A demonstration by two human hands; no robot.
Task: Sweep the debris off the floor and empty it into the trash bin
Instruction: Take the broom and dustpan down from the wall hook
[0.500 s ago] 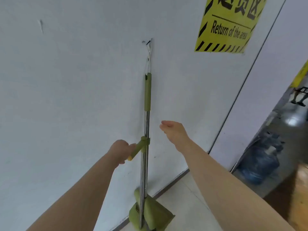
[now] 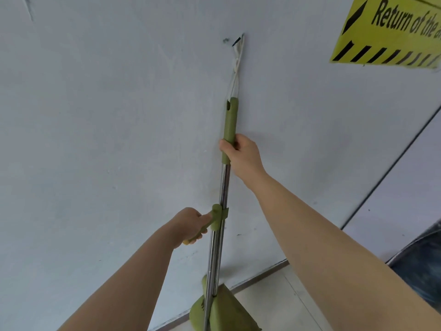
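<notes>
I've got R hand point(image 2: 242, 155) curled round the broom point(image 2: 225, 182) top grip, L hand point(image 2: 191, 225) clenched on the dustpan point(image 2: 229, 309) handle clipped lower, pole near-vertical vs wall point(image 2: 95, 139), cord point(image 2: 236, 68) looped on nail point(image 2: 238, 40) above R, so I'd lift straight up.

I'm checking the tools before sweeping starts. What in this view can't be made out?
Head view, the only one.
Bottom edge cuts off the broom-and-dustpan set.
Top and right edges cut the yellow sign wording.
Too small to tell: the wall hook holding the string loop.
The left hand covers the side handle end.
Outside the frame: debris, trash bin.
</notes>
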